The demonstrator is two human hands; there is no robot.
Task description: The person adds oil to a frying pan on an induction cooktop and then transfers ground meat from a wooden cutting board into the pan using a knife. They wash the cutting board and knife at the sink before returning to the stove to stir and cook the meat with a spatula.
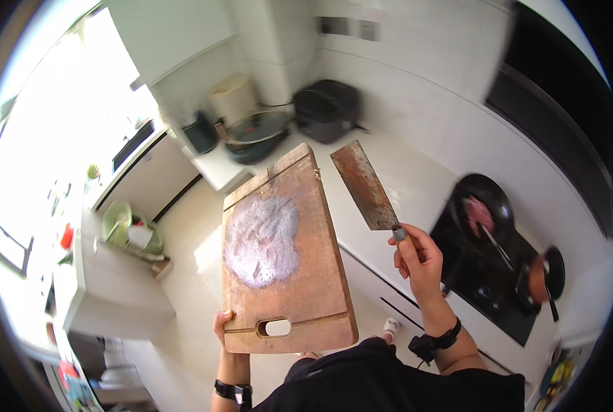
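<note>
My left hand [223, 325] grips the near left edge of a wooden cutting board [319, 257], its thumb on top and the other fingers hidden beneath. The board is raised over the floor, and a patch of pale, wet-looking minced or pasty food [262, 242] lies on it. To the right of the board, my right hand [418, 257] is closed around the wooden handle of a cleaver [365, 188]. The cleaver's blade is brown-stained and points up and left, apart from the board. Further right, a black wok [499, 198] on the stove holds pink meat [476, 213] and a metal utensil [497, 250].
A black gas stove [507, 293] bears a brown pot [538, 280] as well. At the back of the white counter [414, 175] stand a black appliance [327, 110] and a lidded pan [257, 134]. Green baskets [118, 224] are at left, near a counter corner.
</note>
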